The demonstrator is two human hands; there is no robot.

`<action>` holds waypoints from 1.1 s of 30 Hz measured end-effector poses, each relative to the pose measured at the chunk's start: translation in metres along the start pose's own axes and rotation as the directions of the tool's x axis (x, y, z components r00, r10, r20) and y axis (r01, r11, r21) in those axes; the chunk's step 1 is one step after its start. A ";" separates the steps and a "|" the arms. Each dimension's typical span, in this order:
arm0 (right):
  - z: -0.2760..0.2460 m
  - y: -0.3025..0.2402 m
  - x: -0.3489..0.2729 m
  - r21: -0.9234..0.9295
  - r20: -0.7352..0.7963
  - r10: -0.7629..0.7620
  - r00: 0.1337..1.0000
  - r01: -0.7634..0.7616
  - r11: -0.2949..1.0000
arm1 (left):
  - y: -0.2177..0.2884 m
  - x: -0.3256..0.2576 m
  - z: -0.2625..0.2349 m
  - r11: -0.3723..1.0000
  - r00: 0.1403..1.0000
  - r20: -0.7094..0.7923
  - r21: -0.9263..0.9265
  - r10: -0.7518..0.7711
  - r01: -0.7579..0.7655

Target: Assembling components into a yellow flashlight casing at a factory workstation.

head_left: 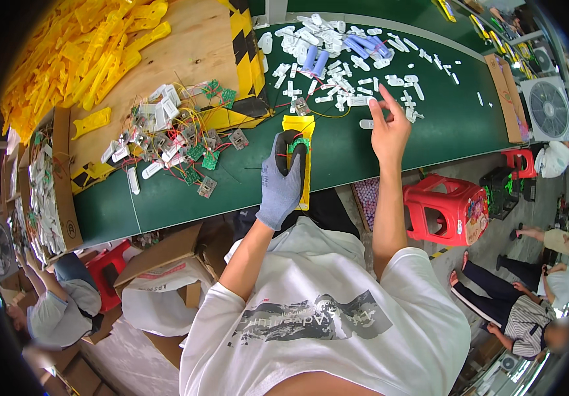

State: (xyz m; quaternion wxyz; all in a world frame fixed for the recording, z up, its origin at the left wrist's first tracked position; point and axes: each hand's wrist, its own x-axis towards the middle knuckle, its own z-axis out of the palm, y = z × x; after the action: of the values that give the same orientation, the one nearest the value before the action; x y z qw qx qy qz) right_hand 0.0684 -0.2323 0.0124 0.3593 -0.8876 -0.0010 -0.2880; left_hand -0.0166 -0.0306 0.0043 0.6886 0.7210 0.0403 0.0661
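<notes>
My left hand (283, 181), in a grey-blue glove with dark fingertips, is closed around a long yellow plastic housing (305, 191) at the table's front edge. A small green circuit board (299, 144) shows at its fingers, over the housing; a wire leads from there to a small metal part (301, 106) beyond. My bare right hand (390, 129) hovers at the near side of the white plastic pieces (340, 86). Its index finger and thumb are apart, with the thumb tip close to a white rectangular piece (358, 101). Blue-violet cylindrical cells (315, 61) lie among the white pieces.
Wired boards and metal parts (179, 142) are heaped at left, below a pile of yellow housings (93, 49) on a wooden board (192, 33). Black-yellow tape (248, 56) edges that board. A red stool (439, 208) and a fan (548, 109) stand at right. Other people are nearby.
</notes>
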 end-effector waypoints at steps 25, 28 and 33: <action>-0.001 -0.029 -0.050 0.563 0.801 -0.099 0.590 -0.686 0.461 | 0.000 0.001 0.001 0.999 1.000 0.009 0.032 0.012 -0.013; 0.002 -0.023 -0.052 0.573 0.782 -0.095 0.616 -0.652 0.497 | 0.000 0.000 0.002 1.000 1.000 0.011 0.014 0.011 -0.011; 0.001 -0.027 -0.049 0.506 0.826 -0.046 0.562 -0.702 0.502 | 0.001 -0.001 0.004 0.999 1.000 0.017 0.036 0.016 -0.016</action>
State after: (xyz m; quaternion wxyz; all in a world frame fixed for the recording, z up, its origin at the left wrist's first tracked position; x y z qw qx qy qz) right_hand 0.0223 -0.2016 0.0042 0.7346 -0.6332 -0.0882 0.2274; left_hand -0.0170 -0.0343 0.0055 0.6751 0.7342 0.0300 0.0650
